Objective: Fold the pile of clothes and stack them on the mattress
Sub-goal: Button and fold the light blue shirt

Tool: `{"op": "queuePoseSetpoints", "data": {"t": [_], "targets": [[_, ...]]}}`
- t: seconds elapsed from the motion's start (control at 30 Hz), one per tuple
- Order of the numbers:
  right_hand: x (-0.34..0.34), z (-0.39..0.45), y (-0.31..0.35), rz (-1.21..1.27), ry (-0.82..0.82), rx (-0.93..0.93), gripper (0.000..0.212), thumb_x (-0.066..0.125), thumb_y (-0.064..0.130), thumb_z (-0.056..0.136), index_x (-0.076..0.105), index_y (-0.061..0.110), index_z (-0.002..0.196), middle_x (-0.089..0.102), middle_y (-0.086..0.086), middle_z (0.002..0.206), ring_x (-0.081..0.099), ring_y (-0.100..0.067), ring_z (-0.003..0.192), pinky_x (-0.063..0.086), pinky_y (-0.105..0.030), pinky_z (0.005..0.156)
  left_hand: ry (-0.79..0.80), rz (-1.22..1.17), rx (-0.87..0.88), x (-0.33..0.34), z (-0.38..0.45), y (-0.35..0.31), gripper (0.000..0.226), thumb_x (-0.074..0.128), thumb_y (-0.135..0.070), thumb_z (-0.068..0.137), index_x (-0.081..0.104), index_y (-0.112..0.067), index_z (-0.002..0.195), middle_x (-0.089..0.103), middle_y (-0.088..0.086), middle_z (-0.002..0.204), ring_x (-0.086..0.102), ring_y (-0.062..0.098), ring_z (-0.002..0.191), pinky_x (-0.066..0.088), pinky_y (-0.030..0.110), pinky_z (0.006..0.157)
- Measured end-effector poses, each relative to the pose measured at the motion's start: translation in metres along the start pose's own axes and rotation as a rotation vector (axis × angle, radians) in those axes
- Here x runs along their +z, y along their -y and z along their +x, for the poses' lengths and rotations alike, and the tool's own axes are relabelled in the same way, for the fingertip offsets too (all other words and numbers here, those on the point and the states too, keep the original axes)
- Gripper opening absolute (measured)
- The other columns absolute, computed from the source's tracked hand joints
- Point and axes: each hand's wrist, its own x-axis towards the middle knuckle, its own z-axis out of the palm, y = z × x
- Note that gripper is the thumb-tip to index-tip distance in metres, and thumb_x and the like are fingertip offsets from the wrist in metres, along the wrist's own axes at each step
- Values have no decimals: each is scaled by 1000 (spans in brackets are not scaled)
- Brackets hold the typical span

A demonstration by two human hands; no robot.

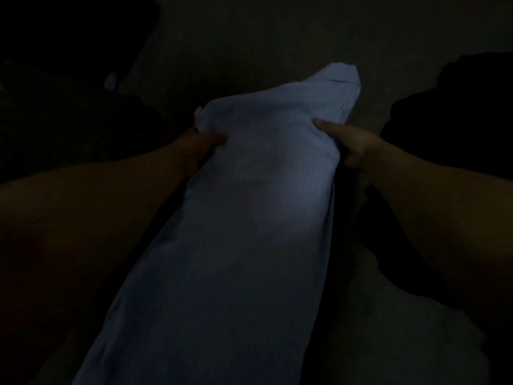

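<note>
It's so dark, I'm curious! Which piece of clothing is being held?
The light blue garment, gripped by left hand and right hand; the other heaps are dark and untouched.

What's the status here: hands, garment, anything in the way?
Left hand and right hand grip pale blue garment at its sides. Garment unfolded. Scene too dark to judge obstructions.

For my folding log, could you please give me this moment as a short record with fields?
lighting: very dim, surroundings mostly unreadable
garment: pale blue cloth, stretched lengthwise away from the person
left hand: left hand grips the cloth's left edge
right hand: right hand grips its right edge, fingers on the fabric
other items: dark heaps either side, not identifiable
fold state: not yet a compact fold
</note>
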Motion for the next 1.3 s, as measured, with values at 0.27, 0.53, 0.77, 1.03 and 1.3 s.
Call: {"op": "queuePoseSetpoints", "data": {"t": [0.27,0.53,0.77,1.03,1.3], "targets": [[10,13,-2,41,-124,-80,44,66,17,86,53,6,127,61,-8,119,61,-20,96,54,-32,77,20,22,65,1,15,5,15,46,-9,98,50,-14,83,49,1,81,49,10,69,48,22,61],[35,-66,-6,147,-214,-383,22,67,9,84,66,10,106,70,-6,100,66,-25,97,56,-37,83,113,-194,75,-26,-23,-25,22,34,-2,95,54,-10,100,66,6,89,62,14,75,52,25,64],[48,-181,-100,-342,-235,-521,20,55,-8,87,59,-3,106,56,4,83,54,-12,86,47,-8,68,-12,291,396,-64,-152,28,24,62,-10,86,67,-22,107,63,-8,102,57,-5,86,43,9,78],[62,-215,-236,-1002,69,-678,30,52,29,83,73,15,99,59,-11,126,35,-20,134,35,-44,105,-198,555,193,-76,-213,136,22,55,3,89,65,-2,108,65,16,111,60,31,108,36,14,83],[73,-177,-169,-400,-546,-320,31,62,38,87,65,10,101,64,-4,95,58,-17,92,43,-25,82,-348,461,54,-38,-172,75,70,54,-61,82,49,-9,129,57,15,125,54,33,116,43,36,97]]}}
